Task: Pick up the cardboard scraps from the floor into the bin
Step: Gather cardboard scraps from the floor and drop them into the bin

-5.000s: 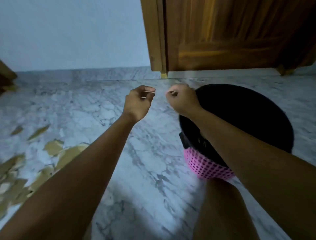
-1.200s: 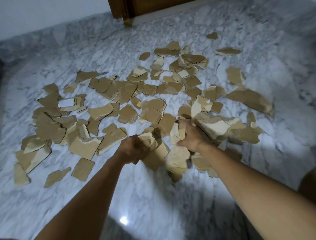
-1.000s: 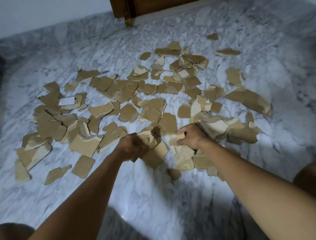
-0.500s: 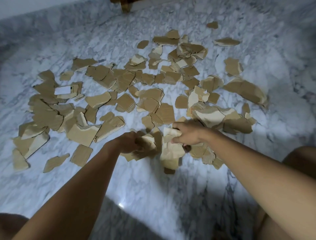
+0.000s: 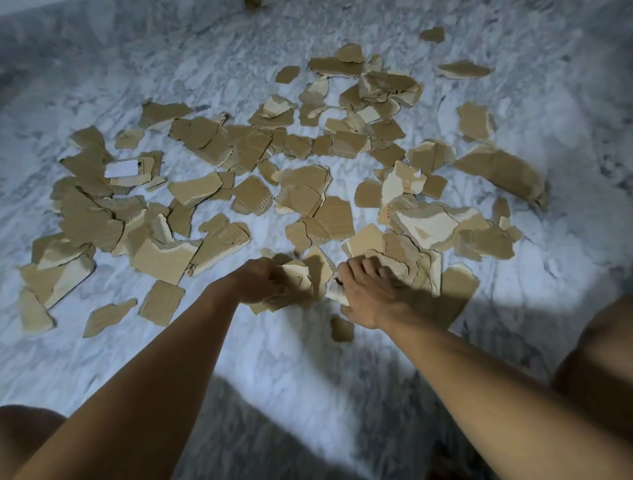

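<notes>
Several torn brown cardboard scraps (image 5: 308, 192) lie scattered over the white marble floor (image 5: 291, 359). My left hand (image 5: 255, 279) is closed around a small bunch of scraps (image 5: 298, 277) at the near edge of the pile. My right hand (image 5: 371, 294) grips a stack of larger scraps (image 5: 421, 263) just to the right of it. One small scrap (image 5: 342, 329) lies loose on the floor below my right hand. The bin is out of view.
A wooden door frame foot (image 5: 252, 4) shows at the top edge. My knees (image 5: 596, 363) are at the lower right and lower left corners. Bare marble lies in front of me between my arms.
The view has tilted down from the bin and door to the pile. Both hands have gathered scraps and drawn them toward me. My right hand has shifted to a bunch further right.
</notes>
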